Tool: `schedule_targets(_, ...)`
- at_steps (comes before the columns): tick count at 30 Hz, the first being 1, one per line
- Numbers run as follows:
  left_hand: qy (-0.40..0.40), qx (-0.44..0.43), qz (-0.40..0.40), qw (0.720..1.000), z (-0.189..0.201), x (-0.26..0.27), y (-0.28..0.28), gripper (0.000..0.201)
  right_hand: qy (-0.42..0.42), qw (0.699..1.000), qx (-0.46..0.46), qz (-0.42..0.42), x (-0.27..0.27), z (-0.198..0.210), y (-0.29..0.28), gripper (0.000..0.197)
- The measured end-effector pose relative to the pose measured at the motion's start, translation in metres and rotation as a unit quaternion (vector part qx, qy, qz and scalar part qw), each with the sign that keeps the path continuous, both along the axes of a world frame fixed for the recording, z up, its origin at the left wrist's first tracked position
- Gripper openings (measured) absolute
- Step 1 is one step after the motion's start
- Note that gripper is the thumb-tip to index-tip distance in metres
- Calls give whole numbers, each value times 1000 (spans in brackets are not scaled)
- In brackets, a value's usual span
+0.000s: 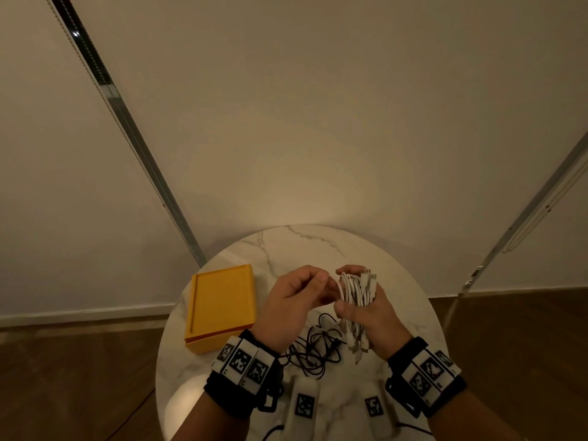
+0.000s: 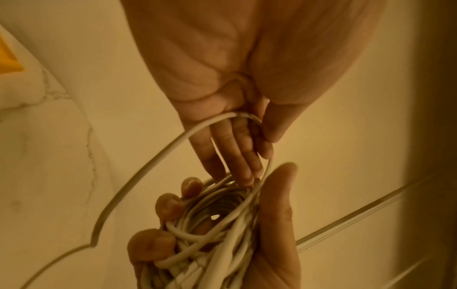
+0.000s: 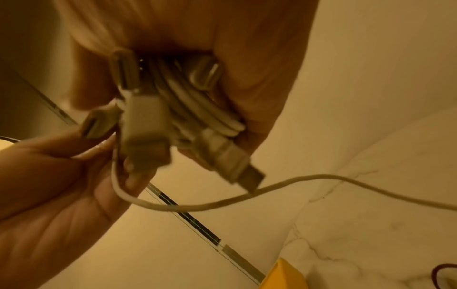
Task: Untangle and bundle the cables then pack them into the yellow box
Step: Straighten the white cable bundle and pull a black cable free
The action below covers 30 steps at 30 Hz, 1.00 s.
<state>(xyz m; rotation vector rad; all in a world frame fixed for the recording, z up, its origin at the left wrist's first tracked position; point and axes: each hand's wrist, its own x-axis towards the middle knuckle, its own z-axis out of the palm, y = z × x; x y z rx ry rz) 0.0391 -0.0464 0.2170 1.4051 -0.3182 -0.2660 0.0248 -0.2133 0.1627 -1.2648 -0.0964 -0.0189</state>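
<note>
My right hand (image 1: 346, 289) grips a coiled bundle of white cables (image 1: 359, 292) upright above the table, several plugs sticking out at its top and bottom. My left hand (image 1: 321, 280) is just left of it and pinches one loose white strand (image 2: 148, 168) that runs out of the coil (image 2: 222, 211). In the right wrist view the bundle (image 3: 197, 109) shows a USB plug (image 3: 237, 168) hanging free. A tangle of black cables (image 1: 315, 348) lies on the table under my hands. To the left, flat on the table, sits the yellow box (image 1: 222, 307).
The round marble table (image 1: 318, 240) stands against a pale wall, with wooden floor around it. Two white tagged blocks (image 1: 304, 405) (image 1: 375, 409) lie at its near edge. The box reaches the table's left rim.
</note>
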Motion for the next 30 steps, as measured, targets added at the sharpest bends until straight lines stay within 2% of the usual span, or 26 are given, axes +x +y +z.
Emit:
schedule_targets(4,-42,43,3,998,3,0,-1,23,0,998,-60,31,2,3,-1,59)
schedule_targets(7,-92,90,32,991,-1,4,0,13,6,997,-51,52,-2,6,3,43)
schedule_targets(8,-114,120,52,985,-4,7,1,12,8,998,-36,57,-4,7,5,43)
schedule_targets(11,-185,193,85,960,-9,12,6,10,14,998,18,65,-6,10,10,52)
schedule_targets(15,-314,275,92,904,-9,13,10,26,18,998,51,44,-7,15,13,50)
schedule_targets(19,-325,288,85,897,-5,12,9,22,26,998,53,36,-8,17,16,50)
schedule_targets(22,-335,303,50,891,-2,11,8,28,35,995,85,35,-9,17,17,52)
schedule_targets(26,-377,312,81,869,1,14,9,21,33,998,27,35,-7,14,17,41)
schedule_targets(30,-367,290,89,879,2,13,7,20,45,998,21,44,-7,14,16,42)
